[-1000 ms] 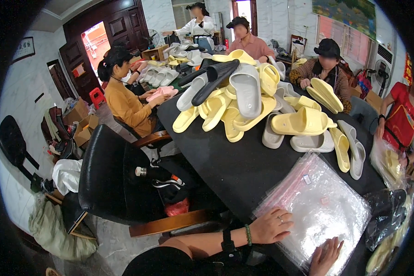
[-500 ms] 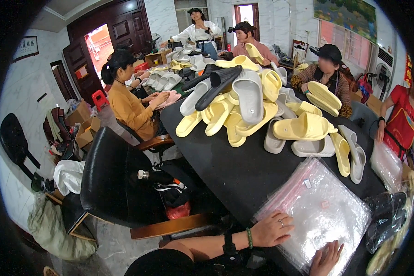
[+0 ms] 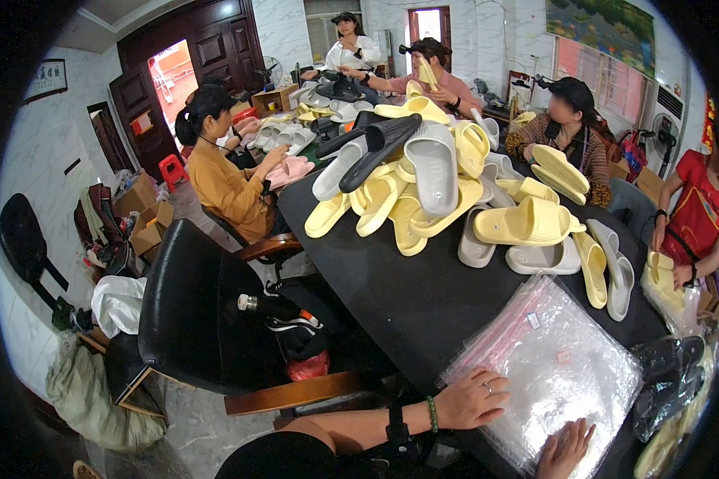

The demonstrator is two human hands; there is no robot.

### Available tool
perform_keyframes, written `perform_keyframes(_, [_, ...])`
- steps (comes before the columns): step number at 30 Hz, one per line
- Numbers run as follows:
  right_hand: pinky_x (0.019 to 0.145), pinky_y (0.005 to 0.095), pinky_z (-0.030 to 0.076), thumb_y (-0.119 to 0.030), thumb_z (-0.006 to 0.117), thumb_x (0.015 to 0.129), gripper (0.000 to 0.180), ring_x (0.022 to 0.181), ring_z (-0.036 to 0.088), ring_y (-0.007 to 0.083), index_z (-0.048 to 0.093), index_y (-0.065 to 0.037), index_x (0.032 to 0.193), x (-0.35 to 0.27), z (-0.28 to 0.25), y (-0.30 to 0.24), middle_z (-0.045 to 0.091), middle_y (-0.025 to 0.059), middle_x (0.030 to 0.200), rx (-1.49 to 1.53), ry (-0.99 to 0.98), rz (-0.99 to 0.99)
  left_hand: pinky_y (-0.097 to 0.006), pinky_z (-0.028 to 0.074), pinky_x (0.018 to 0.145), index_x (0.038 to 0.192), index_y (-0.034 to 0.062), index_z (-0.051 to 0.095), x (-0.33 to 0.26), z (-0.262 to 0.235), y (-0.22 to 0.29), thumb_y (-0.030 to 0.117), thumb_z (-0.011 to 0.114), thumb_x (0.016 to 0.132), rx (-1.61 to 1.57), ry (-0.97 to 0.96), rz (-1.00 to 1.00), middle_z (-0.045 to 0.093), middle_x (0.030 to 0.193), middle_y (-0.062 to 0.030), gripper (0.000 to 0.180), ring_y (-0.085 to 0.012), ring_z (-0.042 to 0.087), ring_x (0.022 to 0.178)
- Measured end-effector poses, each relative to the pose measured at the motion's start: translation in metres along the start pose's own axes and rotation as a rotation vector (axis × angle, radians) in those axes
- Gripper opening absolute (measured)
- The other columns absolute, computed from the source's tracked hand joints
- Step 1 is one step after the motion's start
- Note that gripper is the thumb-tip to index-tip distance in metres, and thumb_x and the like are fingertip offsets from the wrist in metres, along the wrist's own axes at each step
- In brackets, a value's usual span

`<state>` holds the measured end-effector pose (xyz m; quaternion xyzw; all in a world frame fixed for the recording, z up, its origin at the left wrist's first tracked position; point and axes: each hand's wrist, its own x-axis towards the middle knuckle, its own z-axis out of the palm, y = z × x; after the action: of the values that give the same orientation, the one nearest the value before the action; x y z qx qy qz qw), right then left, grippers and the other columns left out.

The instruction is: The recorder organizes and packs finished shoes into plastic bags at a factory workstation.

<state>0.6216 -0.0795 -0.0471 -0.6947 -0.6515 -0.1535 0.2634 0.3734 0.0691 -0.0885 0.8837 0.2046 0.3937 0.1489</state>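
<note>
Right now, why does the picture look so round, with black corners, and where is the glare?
In the head view the fisheye lens bends straight lines near the rim, such as the dark wooden door, and leaves a black border. Daylight washes out the doorway at the back. The stack of clear plastic bags glints under the left hand and right hand. The slippers look sharp.

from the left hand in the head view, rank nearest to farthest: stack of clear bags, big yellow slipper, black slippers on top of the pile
1. Stack of clear bags: under the left hand.
2. Big yellow slipper: mid-table, beyond the bags.
3. Black slippers: atop the pile, farthest back.
</note>
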Motion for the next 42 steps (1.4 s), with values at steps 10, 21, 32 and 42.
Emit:
perform_keyframes(10, [0.110,0.0581,0.034,-0.015,0.064,0.091,0.030,0.117,0.054,0.0453,0.060,0.005,0.114,0.004,-0.003,-0.001,0.061,0.0250,0.117,-0.017,-0.032,-0.003,-0.044,0.040,0.103,0.113,0.0051,0.063,0.003,0.000,-0.001,0.024,0.066,0.090,0.007,0.014,0.007,0.058,0.121,-0.0136,0.030,-0.0299,0.054,0.117])
perform_keyframes(21, [0.112,0.0582,0.031,-0.016,0.065,0.091,0.033,0.121,0.051,0.0464,0.060,0.004,0.116,-0.004,-0.006,-0.006,0.060,0.0263,0.120,0.049,0.010,0.049,-0.045,0.041,0.102,0.112,0.0064,0.062,-0.002,-0.002,0.003,0.024,0.066,0.089,0.022,-0.024,0.006,0.058,0.120,-0.0135,0.029,-0.0304,0.055,0.116])
perform_keyframes(32, [0.115,0.0548,0.025,-0.025,0.071,0.086,0.052,0.144,0.027,0.0440,0.053,-0.008,0.132,-0.004,0.004,0.021,0.042,0.0211,0.148,0.199,-0.199,0.290,-0.047,0.045,0.090,0.102,0.0081,0.066,0.026,-0.006,0.001,0.021,0.069,0.079,0.177,-0.066,0.040,0.064,0.110,-0.0123,0.026,-0.0320,0.059,0.102])
perform_keyframes(42, [0.104,0.0413,0.045,-0.011,0.070,0.086,0.035,0.122,0.056,0.0364,0.060,-0.004,0.119,0.000,-0.092,0.083,0.060,0.0189,0.128,0.237,0.037,0.297,-0.049,0.041,0.098,0.106,0.0055,0.066,0.012,0.001,0.012,0.026,0.061,0.086,0.213,-0.072,0.048,0.061,0.118,-0.0142,0.029,-0.0353,0.056,0.108])
